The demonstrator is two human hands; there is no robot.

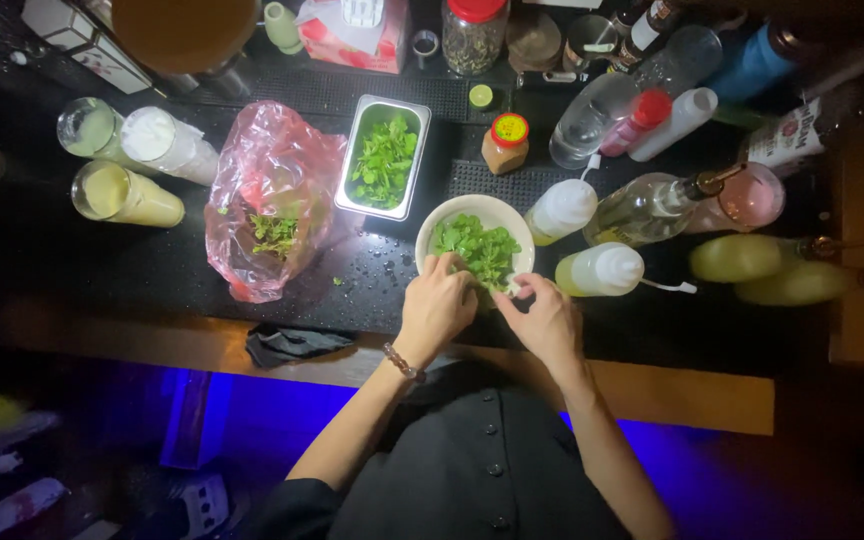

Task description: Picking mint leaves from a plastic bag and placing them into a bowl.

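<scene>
A white bowl [487,207] of green leaves [477,247] sits on the dark counter in front of me. My left hand [437,303] rests on the bowl's near rim, fingertips among the leaves. Just to its right, my right hand [544,318] pinches something small at the bowl's near right edge; what it holds is too small to tell. A metal tray [359,150] with more leaves [385,160] stands behind the bowl. A pink plastic bag [277,170] with leaves inside lies to the left.
Squeeze bottles [600,269] and glass bottles [652,205] crowd the right side. Three lidded cups [127,193] of pale liquid stand at the left. An orange-capped shaker [506,143], a jar, a lime half and a tissue box line the back. A dark cloth [287,343] lies at the counter's edge.
</scene>
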